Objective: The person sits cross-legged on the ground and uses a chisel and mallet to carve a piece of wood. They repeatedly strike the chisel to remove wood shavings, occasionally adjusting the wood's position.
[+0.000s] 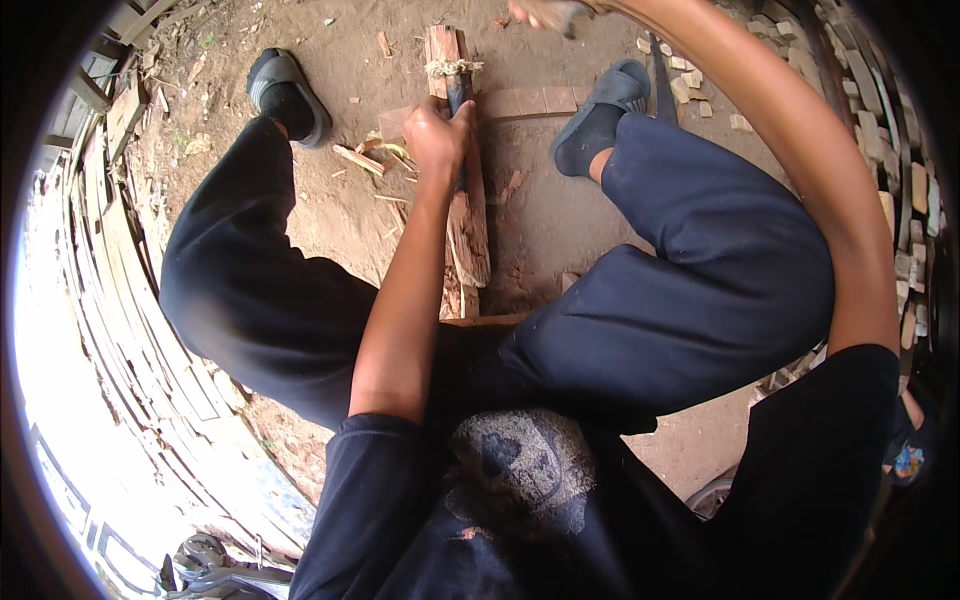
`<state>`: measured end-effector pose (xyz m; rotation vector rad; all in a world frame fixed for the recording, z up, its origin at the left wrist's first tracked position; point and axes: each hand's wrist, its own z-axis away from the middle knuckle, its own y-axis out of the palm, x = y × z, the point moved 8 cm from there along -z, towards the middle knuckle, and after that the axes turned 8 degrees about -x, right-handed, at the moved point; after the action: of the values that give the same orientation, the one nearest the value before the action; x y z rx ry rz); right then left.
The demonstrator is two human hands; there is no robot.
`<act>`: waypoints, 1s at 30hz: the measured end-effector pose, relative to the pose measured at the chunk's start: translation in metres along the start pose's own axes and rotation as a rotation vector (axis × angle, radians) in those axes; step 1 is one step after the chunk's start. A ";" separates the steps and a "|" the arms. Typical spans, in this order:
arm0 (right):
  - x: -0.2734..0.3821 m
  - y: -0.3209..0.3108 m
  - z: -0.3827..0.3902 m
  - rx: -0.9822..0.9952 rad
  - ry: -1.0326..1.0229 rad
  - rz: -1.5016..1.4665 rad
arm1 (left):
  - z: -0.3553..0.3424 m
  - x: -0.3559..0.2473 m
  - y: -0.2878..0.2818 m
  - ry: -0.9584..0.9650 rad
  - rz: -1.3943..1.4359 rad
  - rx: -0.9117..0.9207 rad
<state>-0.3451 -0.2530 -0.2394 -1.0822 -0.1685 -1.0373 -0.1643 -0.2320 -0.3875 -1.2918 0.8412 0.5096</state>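
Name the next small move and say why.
Probably bring the blurred tool in the right hand toward the dark tool: the left hand grips that dark tool at the rough wood, while the right hand is apart from it.

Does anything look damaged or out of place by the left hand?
Yes: the wood piece under the left hand looks rough and splintered, and broken slivers lie loose on the dirt to its left.

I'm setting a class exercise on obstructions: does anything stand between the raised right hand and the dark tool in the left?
Nothing visible stands between the right hand, at the upper edge, and the dark tool, though one view leaves depth unsure. Pale rope lies by the tool's far end; the left hand grips it.
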 end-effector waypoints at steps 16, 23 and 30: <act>0.017 -0.053 -0.009 -0.254 -0.020 -0.036 | -0.002 0.008 0.001 -0.016 -0.011 0.018; 0.001 0.045 0.008 0.328 -0.235 0.310 | -0.004 0.005 -0.002 0.109 -0.004 -0.070; -0.004 -0.021 -0.001 0.236 0.023 -0.113 | 0.000 0.007 0.003 0.113 0.003 -0.077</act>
<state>-0.3640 -0.2531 -0.2285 -0.8544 -0.3281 -1.1010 -0.1622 -0.2317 -0.3950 -1.4002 0.9246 0.4788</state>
